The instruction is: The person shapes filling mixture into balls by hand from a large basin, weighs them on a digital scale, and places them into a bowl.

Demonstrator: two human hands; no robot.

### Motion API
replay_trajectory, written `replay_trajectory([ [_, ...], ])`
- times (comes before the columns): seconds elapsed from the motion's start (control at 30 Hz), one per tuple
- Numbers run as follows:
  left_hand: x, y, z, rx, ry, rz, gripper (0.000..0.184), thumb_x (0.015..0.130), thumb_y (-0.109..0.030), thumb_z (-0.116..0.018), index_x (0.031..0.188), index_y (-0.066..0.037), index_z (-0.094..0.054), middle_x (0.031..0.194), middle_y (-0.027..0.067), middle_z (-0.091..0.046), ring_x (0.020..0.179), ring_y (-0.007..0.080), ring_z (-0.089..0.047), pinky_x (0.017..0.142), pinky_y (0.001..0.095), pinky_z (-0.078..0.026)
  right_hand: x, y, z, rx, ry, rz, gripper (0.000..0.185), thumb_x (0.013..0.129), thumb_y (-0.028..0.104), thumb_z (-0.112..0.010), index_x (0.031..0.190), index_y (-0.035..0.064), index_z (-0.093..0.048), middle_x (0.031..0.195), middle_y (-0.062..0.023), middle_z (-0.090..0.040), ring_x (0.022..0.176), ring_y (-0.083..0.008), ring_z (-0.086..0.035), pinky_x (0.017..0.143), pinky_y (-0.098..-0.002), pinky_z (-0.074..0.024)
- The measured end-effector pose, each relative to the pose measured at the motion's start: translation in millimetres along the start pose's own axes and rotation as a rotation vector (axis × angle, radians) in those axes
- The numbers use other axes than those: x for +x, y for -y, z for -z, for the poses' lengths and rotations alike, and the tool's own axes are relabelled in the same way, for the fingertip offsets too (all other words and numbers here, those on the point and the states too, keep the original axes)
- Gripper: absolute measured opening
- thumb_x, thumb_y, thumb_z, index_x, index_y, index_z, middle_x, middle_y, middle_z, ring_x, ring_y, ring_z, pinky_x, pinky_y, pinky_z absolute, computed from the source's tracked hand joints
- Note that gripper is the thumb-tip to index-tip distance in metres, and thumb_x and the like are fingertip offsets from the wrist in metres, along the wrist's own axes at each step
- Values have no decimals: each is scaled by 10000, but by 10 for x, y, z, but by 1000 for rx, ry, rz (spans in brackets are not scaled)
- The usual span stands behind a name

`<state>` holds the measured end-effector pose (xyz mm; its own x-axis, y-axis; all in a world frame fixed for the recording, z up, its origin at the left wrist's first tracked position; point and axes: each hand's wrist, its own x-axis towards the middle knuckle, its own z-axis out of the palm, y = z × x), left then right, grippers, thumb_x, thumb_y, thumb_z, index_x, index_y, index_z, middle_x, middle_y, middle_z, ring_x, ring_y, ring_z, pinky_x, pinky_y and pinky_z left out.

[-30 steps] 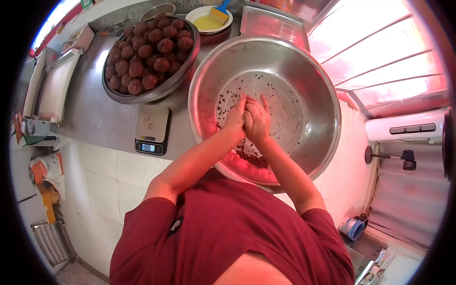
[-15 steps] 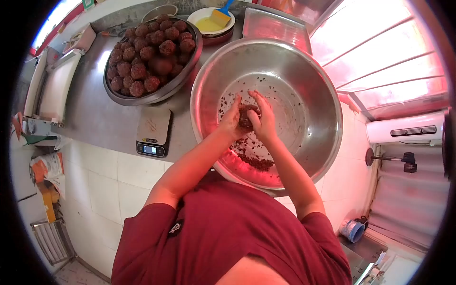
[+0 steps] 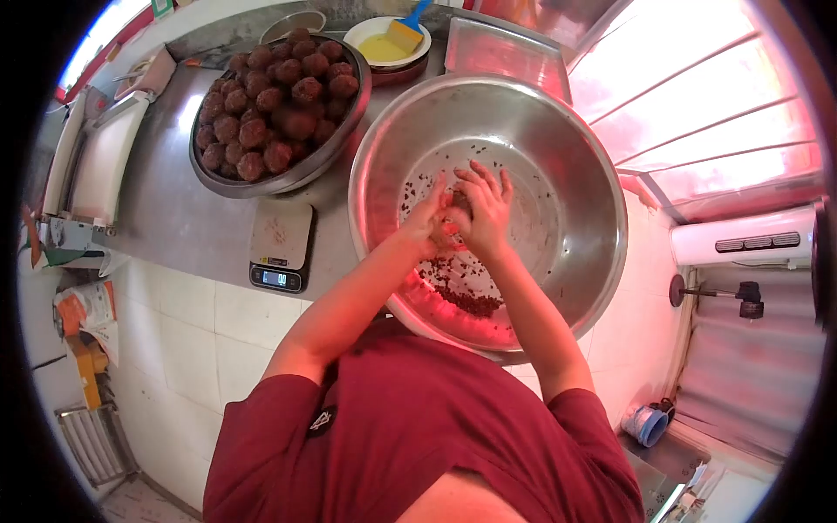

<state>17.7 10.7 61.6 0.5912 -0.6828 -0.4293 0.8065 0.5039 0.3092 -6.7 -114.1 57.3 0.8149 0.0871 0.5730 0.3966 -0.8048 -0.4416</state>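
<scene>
Over the big steel bowl (image 3: 575,218), a dark reddish-brown ball (image 3: 459,204) sits between my two hands, partly covered by fingers. My right hand (image 3: 485,209) wraps round its right side, fingers bent and somewhat spread. Against the ball's left side is my left hand (image 3: 429,218), its fingers curved and partly blurred. Dark crumbs (image 3: 471,302) lie along the near side of the bowl's inside, with scattered bits on its bottom. A dark round pan (image 3: 305,174) to the left is heaped with several similar balls (image 3: 253,132).
A digital scale (image 3: 281,244) lies below the pan. Behind stand a white bowl of yellow liquid (image 3: 377,47) with a blue-handled brush (image 3: 406,33) and a clear tray (image 3: 506,59). At the far left edge, part of another person's arm (image 3: 32,240) shows.
My hands were pressed together with the ball hidden; they parted to show it, and now my right hand's fingers curl over it more. The view has shifted slightly.
</scene>
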Motion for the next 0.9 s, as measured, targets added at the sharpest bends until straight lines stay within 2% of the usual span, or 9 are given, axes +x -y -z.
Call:
replay_trajectory([
  [0.07,-62,-3,13,-24,-30,22,604,845,-668,-459,1040,-112,-591,1043,67,-626,922,203,-617,842,354,-495,-90,137,24,77,157,-13,285,817,242,-563,1011,41,-617,1135,-101,-609,1198,-287,-501,1091,-510,-191],
  [0.17,-23,16,-15,-65,-137,74,524,894,-596,-463,1036,-109,-595,1022,72,-629,916,197,-609,834,333,-487,-97,136,-41,131,91,-153,338,781,287,-611,993,24,-613,1128,-139,-604,1153,-305,-522,1069,-500,-260],
  [0.27,266,321,243,72,-254,-290,552,838,-621,-543,1065,-122,-598,969,45,-624,891,213,-609,758,380,-506,-180,113,-195,191,-62,-100,241,790,210,-594,916,6,-612,1031,-155,-633,989,-314,-594,1020,-470,-354],
  [0.33,236,344,234,67,-309,-260,537,840,-607,-554,1064,-121,-599,948,31,-620,884,195,-604,757,371,-504,-233,107,-241,250,-92,-104,202,789,183,-593,891,10,-612,994,-153,-641,926,-318,-609,1008,-468,-369],
  [0.47,174,238,114,45,-245,-169,516,855,-593,-544,1071,-127,-596,955,26,-618,912,181,-596,766,373,-501,-215,-71,-223,94,2,-52,184,801,178,-583,897,25,-618,1045,-123,-638,1041,-292,-577,1041,-483,-320],
  [0.57,40,6,11,63,-265,59,457,923,-523,-481,1115,-118,-574,1065,47,-594,952,166,-557,833,331,-466,-2,43,-36,-16,-21,-31,183,809,184,-577,901,32,-619,1082,-101,-635,1128,-272,-539,1063,-494,-276],
  [0.67,-14,64,-34,-196,-77,-52,458,926,-520,-474,1098,-109,-575,1069,48,-597,940,183,-563,828,338,-469,-131,170,-64,165,38,-152,202,813,182,-566,943,35,-615,1106,-92,-628,1158,-267,-519,1071,-504,-249],
  [0.77,150,249,43,77,-194,-192,436,936,-505,-461,1064,-105,-577,1047,60,-599,937,191,-569,835,348,-474,-228,108,-116,264,-25,-231,240,817,176,-554,1000,30,-603,1147,-116,-604,1124,-281,-537,1063,-501,-259],
  [0.9,258,260,140,72,-181,-184,388,939,-475,-472,1031,-111,-570,1001,68,-606,961,202,-590,857,371,-487,-318,-36,-220,266,3,-244,302,806,160,-561,1063,2,-575,1178,-171,-568,1090,-306,-550,1036,-457,-322],
])
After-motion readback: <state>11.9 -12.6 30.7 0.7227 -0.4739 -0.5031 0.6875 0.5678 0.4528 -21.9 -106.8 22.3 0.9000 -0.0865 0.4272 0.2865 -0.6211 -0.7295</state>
